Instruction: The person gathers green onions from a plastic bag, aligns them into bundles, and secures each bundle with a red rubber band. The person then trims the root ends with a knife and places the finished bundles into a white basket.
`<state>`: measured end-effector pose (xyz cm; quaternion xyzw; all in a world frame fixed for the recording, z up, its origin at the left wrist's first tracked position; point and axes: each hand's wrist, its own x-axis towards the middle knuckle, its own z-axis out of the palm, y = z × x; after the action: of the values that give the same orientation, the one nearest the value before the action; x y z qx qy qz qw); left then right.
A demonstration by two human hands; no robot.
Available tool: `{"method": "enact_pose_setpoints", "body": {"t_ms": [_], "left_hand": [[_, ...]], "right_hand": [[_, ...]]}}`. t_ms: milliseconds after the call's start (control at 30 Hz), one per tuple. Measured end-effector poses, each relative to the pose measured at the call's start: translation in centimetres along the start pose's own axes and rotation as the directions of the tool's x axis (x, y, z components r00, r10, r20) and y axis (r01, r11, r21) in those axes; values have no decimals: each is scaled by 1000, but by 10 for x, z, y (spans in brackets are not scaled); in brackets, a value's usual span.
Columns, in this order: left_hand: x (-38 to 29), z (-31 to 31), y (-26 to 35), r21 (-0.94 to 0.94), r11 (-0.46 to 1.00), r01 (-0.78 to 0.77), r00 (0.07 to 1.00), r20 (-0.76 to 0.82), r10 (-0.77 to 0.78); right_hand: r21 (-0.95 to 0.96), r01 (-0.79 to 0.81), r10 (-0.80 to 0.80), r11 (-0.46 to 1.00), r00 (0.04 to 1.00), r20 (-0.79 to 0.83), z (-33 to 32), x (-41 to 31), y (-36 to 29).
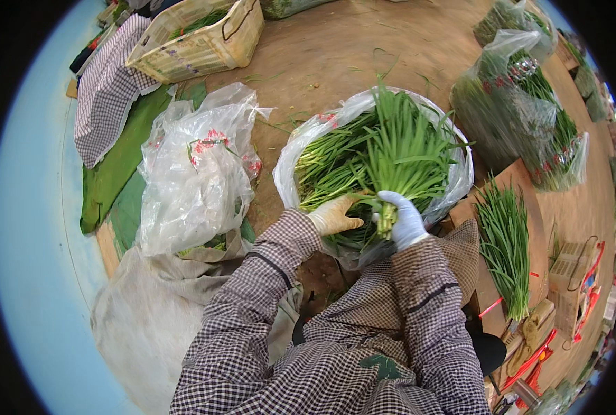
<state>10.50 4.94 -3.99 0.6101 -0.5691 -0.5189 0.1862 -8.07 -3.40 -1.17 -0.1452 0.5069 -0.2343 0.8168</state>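
My right hand, in a pale bluish glove, grips a bunch of garlic chives by the pale stem ends. Its leaves fan out away from me over a round container lined with clear plastic. More loose chives lie inside that container. My left hand, in a cream glove, is at the container's near edge. Its thumb stands apart from the fingers, and the fingertips reach the leaves; nothing seems to be held there.
Crumpled clear plastic bags lie at left by a grey cloth. Another chive bunch rests on a brown board at right. Chive-filled plastic bags stand beyond it. A cream plastic crate is at far left.
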Motion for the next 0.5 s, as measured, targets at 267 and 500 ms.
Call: {"method": "enact_pose_setpoints", "body": {"t_ms": [267, 500], "left_hand": [[41, 20, -39, -348, 922, 171, 963, -138, -231], [46, 10, -92, -554, 828, -87, 974, -223, -47]], "right_hand": [[-455, 227, -172, 861, 972, 160, -28, -97, -79], [-543, -135, -292, -829, 932, 214, -79, -215, -112]]}}
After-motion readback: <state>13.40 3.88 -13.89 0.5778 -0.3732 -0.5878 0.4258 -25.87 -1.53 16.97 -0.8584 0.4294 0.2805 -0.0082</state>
